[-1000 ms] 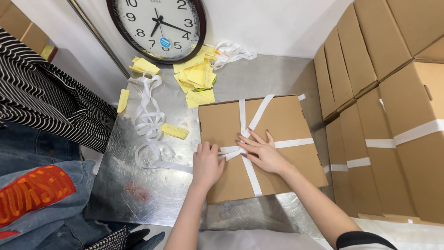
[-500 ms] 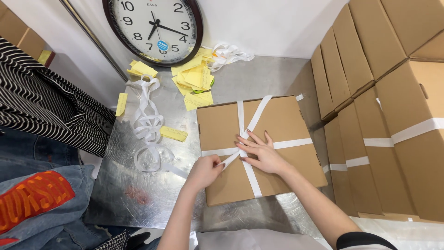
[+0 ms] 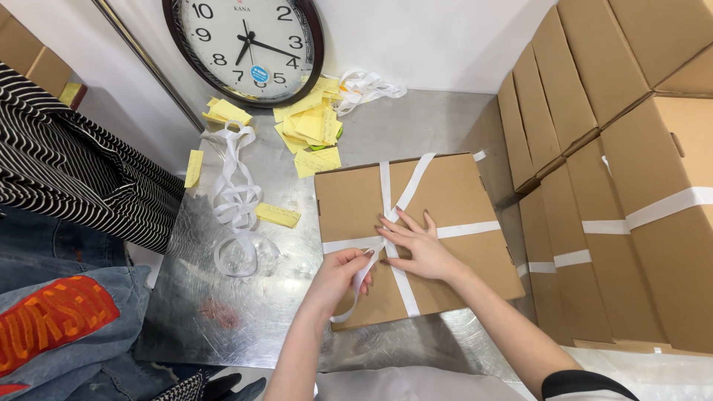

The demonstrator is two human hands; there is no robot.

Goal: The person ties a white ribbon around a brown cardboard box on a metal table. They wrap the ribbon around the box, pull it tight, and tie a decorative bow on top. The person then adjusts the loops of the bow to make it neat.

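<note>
Where the white strap (image 3: 392,223) crosses on top of the brown cardboard box (image 3: 453,194), the right hand (image 3: 417,249) lies flat and open, its fingers spread and pressing down on the crossing. The left hand (image 3: 343,271) is closed in a pinch on a loose end of the same strap, which loops down past the near edge of the box. The box sits flat on the shiny metal bench (image 3: 297,312), a little right of its middle, with one strap band running across the lid, another running front to back, and a free length slanting toward the far right corner. To the left of the box a coil of loose white strapping (image 3: 236,208) lies on the bench, with a small yellow slip (image 3: 278,215) just beside it. Further back, a heap of yellow slips (image 3: 316,126) rests near a round wall clock (image 3: 245,44) that leans against the white wall. On the right, a stack of cardboard boxes (image 3: 631,186) stands close together, several already banded in white. At the left edge hang a striped garment (image 3: 74,178) and denim clothing (image 3: 67,312).
</note>
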